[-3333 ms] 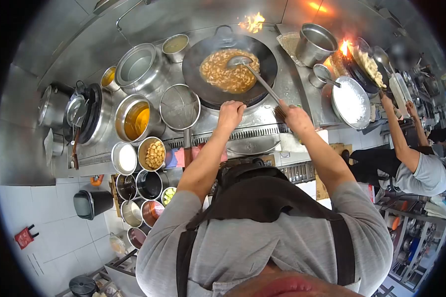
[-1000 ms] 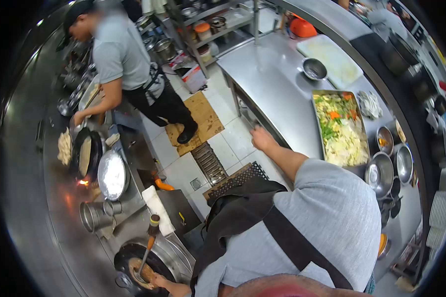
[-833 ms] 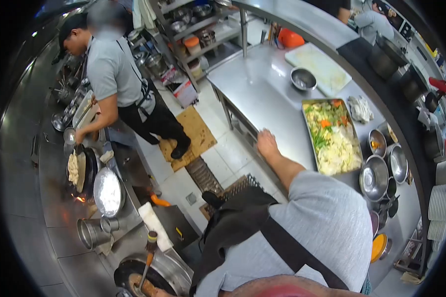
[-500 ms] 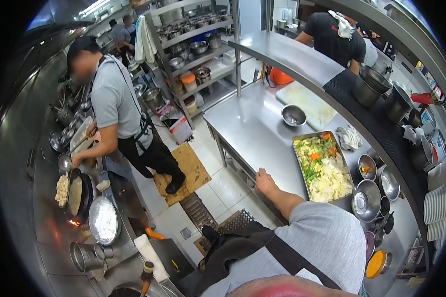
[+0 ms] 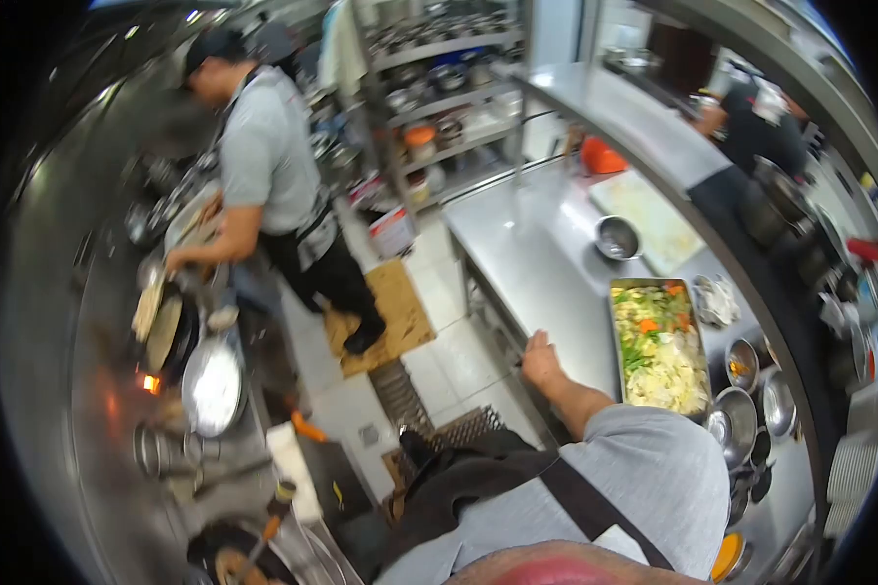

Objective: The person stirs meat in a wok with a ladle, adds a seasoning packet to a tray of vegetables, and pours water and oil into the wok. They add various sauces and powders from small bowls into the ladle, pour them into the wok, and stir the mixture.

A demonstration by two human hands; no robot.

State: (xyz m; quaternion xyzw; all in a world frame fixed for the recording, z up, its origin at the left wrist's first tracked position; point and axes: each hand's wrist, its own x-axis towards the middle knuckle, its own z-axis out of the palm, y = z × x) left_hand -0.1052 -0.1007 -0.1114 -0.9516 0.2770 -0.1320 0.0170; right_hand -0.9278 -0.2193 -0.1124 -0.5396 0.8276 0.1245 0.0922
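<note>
At the left, a co-worker [image 5: 278,166] bends to a black pan [image 5: 187,341] beside a flame [image 5: 151,383]. Below, a ladle [image 5: 264,529] with a wooden handle part leans in a wok [image 5: 199,548], near a folded white towel [image 5: 295,473]. The left hand is out of view, so I cannot tell its state. The right hand [image 5: 544,363] is loosely open and seems empty, at the edge of the steel tabletop [image 5: 551,273]; whether it touches is unclear. Right of it lies a tray [image 5: 616,341] of cut vegetables [image 5: 661,356], with a small bowl [image 5: 618,238] behind, near a cutting board [image 5: 651,219].
</note>
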